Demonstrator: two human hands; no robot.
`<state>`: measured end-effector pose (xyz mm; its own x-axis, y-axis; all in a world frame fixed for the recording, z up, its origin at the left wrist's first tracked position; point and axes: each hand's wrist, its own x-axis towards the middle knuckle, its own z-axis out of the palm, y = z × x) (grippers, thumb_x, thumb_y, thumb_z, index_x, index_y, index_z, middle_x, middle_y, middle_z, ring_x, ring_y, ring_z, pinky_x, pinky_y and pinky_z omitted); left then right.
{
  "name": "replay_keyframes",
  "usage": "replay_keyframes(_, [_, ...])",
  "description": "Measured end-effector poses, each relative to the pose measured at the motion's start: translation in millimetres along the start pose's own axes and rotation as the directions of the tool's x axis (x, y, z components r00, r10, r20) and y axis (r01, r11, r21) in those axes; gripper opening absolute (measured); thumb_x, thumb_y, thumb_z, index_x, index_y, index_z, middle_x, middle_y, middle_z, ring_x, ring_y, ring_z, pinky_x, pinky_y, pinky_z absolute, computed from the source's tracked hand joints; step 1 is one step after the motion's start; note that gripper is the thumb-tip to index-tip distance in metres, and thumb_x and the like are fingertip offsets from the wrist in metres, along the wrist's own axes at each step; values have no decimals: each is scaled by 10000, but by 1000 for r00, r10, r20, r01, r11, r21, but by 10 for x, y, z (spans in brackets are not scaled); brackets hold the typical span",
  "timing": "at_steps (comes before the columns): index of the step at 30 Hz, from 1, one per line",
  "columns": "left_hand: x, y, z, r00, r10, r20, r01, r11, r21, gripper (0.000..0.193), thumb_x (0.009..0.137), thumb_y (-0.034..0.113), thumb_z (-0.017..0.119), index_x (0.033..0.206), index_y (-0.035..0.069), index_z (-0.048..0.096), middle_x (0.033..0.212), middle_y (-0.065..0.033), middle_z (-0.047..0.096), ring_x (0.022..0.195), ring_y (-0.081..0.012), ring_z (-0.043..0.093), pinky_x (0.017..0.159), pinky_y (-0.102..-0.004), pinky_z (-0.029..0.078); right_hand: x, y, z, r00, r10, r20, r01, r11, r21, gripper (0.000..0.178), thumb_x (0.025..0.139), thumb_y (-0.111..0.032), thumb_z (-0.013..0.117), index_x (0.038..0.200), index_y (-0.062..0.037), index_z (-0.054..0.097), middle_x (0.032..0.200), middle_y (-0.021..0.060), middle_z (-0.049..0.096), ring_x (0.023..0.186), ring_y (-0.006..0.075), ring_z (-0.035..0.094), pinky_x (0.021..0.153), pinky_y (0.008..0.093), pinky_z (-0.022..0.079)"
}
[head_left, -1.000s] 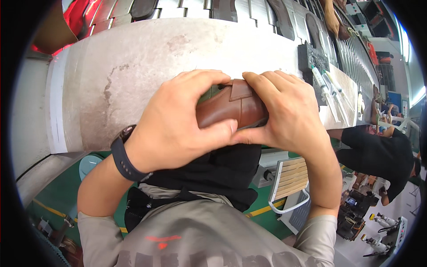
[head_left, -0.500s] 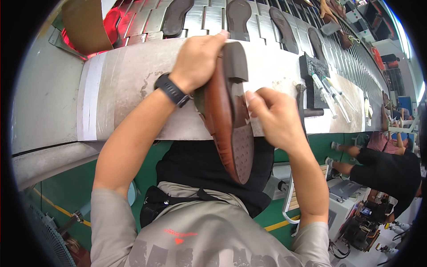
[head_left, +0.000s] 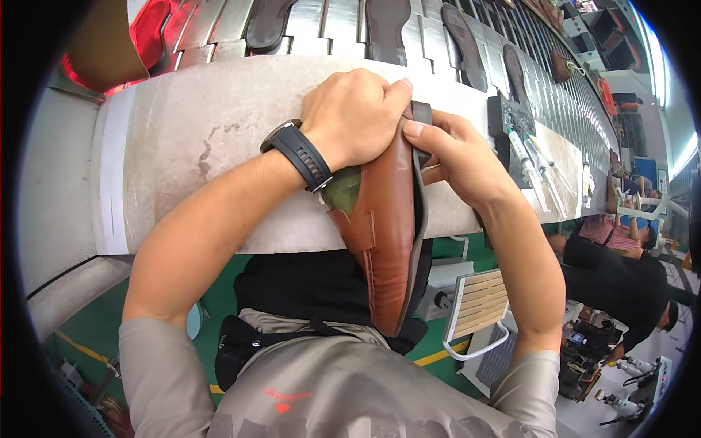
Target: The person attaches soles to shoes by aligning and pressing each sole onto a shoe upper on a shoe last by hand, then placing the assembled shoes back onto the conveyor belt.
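A brown leather shoe (head_left: 383, 233) with a dark sole is held on its side, heel resting on the grey workbench (head_left: 204, 139), toe pointing down toward my lap. My left hand (head_left: 354, 117), with a black watch on its wrist, wraps over the heel end of the upper. My right hand (head_left: 453, 157) presses its fingers against the sole edge near the heel. A green last shows inside the shoe opening.
Behind the bench runs a conveyor of metal slats carrying dark shoe soles (head_left: 383, 25). Small tools and tubes (head_left: 529, 164) lie on the bench at the right. A wooden-slat stool (head_left: 478, 306) stands below right, and another person (head_left: 621, 281) sits farther right.
A second ago both hands cupped the shoe crosswise at chest height. It has since been turned lengthwise with its heel on the bench, and both hands have closed in on the heel end.
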<state>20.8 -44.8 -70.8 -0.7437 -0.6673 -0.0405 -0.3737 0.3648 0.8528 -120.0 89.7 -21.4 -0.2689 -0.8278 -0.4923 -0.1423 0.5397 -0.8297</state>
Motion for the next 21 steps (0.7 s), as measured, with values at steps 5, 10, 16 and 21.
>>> replay_keyframes(5, [-10,-36,20,999,23,-48,-24,1000,-10,546,1051,430,532,757,28,755,702,-204,702,699,-394,692,702,-474,533,40,107,16,996,-87,-32,87,996,20,534,969,-413,808,1072,79,628,886,77,653,769,89,623,661,275,599])
replay_keyframes(10, [-2,-4,7,1000,-7,-13,7,1000,0,538,1054,417,528,753,33,754,706,-202,702,707,-403,695,699,-472,537,55,186,93,982,-179,-56,182,981,59,553,971,-435,811,1048,79,620,840,50,662,732,82,618,634,255,549])
replay_keyframes(16, [9,-142,48,985,141,-98,-137,990,38,505,1075,358,505,792,11,738,772,-235,712,761,-464,689,730,-521,544,2,-37,103,989,-142,-49,136,986,-100,617,1028,-513,709,1161,87,657,920,82,686,798,121,641,680,310,596])
replay_keyframes(21, [-87,-81,152,975,210,-70,-208,978,32,445,1068,294,499,837,-5,733,808,-257,720,770,-481,689,745,-537,551,153,-341,169,945,207,-254,-203,978,43,805,1083,-698,461,1172,56,730,1056,171,726,910,272,710,764,442,604])
